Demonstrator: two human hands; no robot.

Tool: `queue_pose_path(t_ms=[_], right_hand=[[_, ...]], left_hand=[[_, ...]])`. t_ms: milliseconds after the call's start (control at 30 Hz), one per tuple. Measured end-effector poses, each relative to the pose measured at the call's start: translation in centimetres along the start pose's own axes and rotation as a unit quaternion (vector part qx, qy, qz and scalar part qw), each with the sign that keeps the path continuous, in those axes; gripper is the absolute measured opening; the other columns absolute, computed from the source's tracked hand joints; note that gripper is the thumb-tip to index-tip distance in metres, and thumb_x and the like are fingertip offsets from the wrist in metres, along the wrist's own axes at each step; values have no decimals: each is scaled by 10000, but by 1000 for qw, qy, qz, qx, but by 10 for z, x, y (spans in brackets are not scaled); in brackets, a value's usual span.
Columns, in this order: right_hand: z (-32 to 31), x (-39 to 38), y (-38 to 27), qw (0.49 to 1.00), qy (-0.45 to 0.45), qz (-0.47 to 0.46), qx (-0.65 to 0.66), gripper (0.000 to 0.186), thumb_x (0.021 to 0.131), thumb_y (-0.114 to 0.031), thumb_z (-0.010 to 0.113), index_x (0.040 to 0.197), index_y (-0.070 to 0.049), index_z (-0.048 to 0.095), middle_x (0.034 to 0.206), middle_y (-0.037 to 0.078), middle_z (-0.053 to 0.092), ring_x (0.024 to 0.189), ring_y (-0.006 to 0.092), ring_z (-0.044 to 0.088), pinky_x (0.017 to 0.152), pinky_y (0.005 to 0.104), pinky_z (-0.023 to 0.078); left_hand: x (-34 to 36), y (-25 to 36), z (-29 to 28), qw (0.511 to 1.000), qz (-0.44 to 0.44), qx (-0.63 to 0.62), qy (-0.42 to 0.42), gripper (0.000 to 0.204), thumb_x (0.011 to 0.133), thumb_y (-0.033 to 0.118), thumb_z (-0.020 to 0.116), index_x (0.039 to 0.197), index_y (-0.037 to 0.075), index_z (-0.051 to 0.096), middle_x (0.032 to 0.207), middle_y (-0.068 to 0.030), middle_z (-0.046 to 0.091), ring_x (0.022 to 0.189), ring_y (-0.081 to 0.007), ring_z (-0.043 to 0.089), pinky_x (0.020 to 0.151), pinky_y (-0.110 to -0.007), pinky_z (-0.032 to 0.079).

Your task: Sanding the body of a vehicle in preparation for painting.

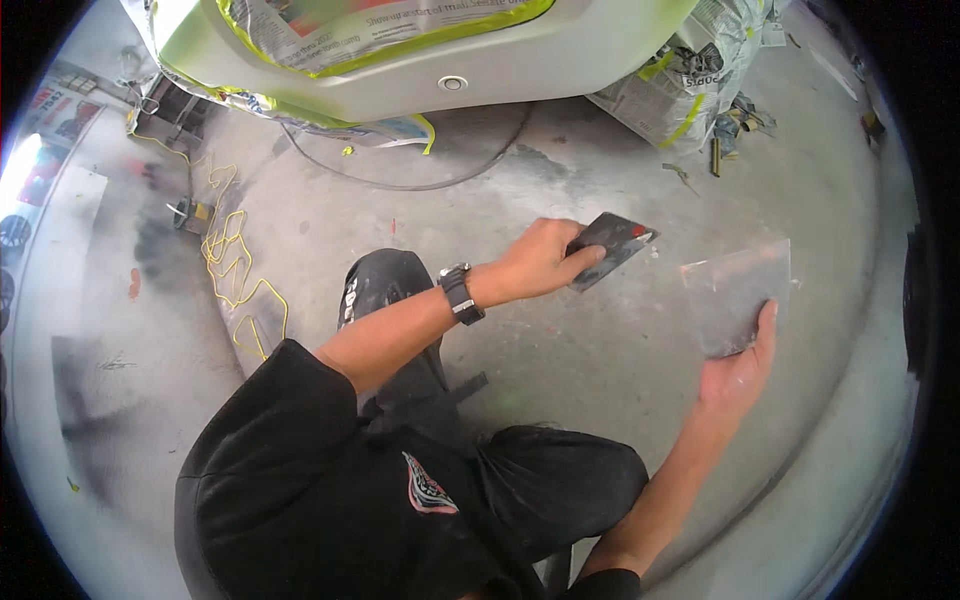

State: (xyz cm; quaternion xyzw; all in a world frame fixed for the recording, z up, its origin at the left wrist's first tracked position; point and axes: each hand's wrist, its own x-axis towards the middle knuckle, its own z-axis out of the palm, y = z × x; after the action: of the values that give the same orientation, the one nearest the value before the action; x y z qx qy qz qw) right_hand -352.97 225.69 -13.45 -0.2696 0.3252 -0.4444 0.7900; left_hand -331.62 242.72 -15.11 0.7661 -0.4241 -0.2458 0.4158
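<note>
The left hand (545, 260) pinches a dark flat blade (617, 246), the right hand (738, 378) a translucent plate (732, 300), both seemingly light, stiff, best edge-held.

A black short-sleeved shirt (290, 480) fills seven o'clock, a pointed emblem (428, 487) edged in pink near six. A black-strapped watch (461, 294) with silvery metal circles the left arm (395, 335). The trousers (570, 480) are black too, white lettering (350, 300) marking the left knee (385, 272) at nine o'clock.

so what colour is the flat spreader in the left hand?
The spreader is black, with a small red patch near one end; head view.
</note>
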Motion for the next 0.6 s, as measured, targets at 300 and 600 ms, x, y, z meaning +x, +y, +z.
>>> queue_pose_path(t_ms=[300,600], right_hand=[[-44,25,-4,999,41,-20,-20,444,952,-223,635,1299,31,524,1283,120,574,1153,255,565,991,426,472],[-100,46,-23,992,109,-17,-57,477,948,-220,632,1322,43,496,1297,140,554,1159,271,555,986,431,469]], left_hand=[[16,11,-40,893,170,370,192,247,897,277,654,849,38,693,686,-75,632,742,-289,657,1111,-677,-15],[34,6,-87,871,177,426,167,232,893,263,664,826,41,682,688,-68,624,681,-281,625,1109,-705,-33]])
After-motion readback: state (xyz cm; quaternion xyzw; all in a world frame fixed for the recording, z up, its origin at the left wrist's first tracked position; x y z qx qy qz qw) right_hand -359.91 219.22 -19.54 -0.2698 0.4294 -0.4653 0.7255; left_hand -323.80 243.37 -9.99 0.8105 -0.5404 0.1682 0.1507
